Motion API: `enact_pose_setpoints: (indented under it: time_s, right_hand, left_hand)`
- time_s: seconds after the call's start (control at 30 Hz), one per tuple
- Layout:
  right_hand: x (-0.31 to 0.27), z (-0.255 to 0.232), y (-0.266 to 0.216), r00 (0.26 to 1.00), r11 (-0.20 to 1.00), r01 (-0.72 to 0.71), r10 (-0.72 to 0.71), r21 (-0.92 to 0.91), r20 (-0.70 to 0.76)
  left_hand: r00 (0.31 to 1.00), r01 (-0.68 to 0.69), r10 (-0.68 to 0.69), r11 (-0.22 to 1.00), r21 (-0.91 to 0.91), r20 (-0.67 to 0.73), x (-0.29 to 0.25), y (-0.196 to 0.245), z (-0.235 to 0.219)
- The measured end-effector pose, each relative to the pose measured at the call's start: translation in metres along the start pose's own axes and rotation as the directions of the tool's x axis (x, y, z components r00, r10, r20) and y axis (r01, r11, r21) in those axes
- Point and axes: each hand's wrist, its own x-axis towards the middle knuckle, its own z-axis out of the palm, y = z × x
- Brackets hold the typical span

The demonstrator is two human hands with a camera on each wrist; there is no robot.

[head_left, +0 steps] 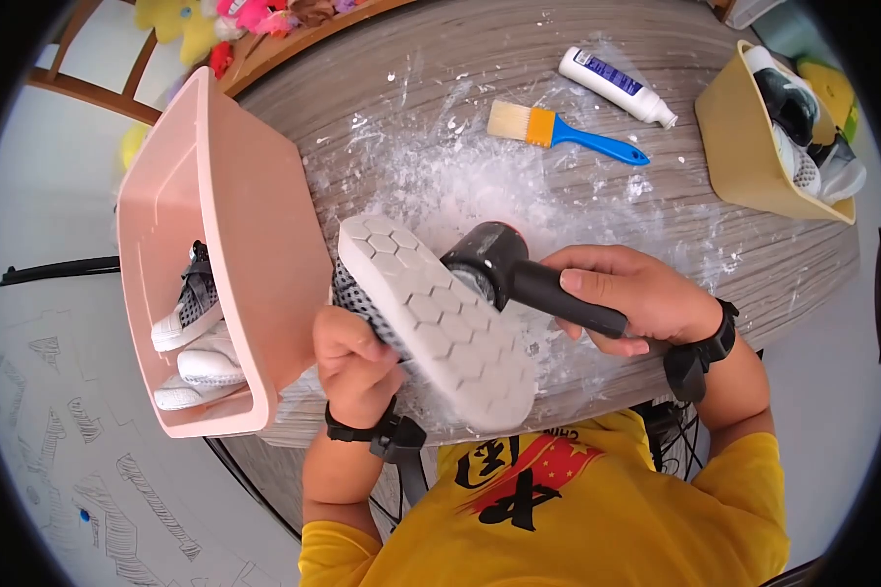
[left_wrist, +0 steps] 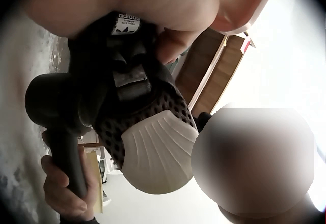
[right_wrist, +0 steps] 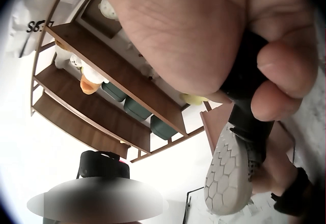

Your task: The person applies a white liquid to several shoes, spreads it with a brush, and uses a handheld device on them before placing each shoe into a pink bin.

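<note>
In the head view my left hand (head_left: 352, 367) grips a sneaker (head_left: 440, 323), its pale sole with a hexagon pattern turned up. The left wrist view shows the same sneaker (left_wrist: 160, 152) with a dark dotted upper, a ribbed white toe cap and an adidas label at the tongue. My right hand (head_left: 646, 293) holds a black electric scrubber brush (head_left: 568, 296) by its handle, fingers wrapped round it. The brush's cylindrical head is right at the sneaker's side, and its working face is mostly hidden behind the shoe.
A pink bin (head_left: 264, 225) with several shoes stands at left, and a yellow bin (head_left: 744, 157) with shoes at far right. A blue-handled paintbrush (head_left: 597, 142) and a white bottle (head_left: 617, 86) lie on the table (head_left: 401, 127), which is smeared with white residue.
</note>
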Motion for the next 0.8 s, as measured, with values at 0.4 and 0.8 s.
enact_pose_setpoints:
  time_s: [0.4,0.8]
  right_hand:
    - [-0.006,-0.012,-0.005,0.998,0.996,0.024,-0.019,0.089,-0.065]
    - [0.0,-0.013,0.0,0.961,0.97,0.164,-0.116,0.18,-0.251]
  left_hand:
    - [0.983,-0.108,0.137,0.97,0.217,-0.121,0.011,-0.011,0.01]
    - [0.984,-0.146,0.176,0.775,0.615,0.012,0.008,-0.021,0.001]
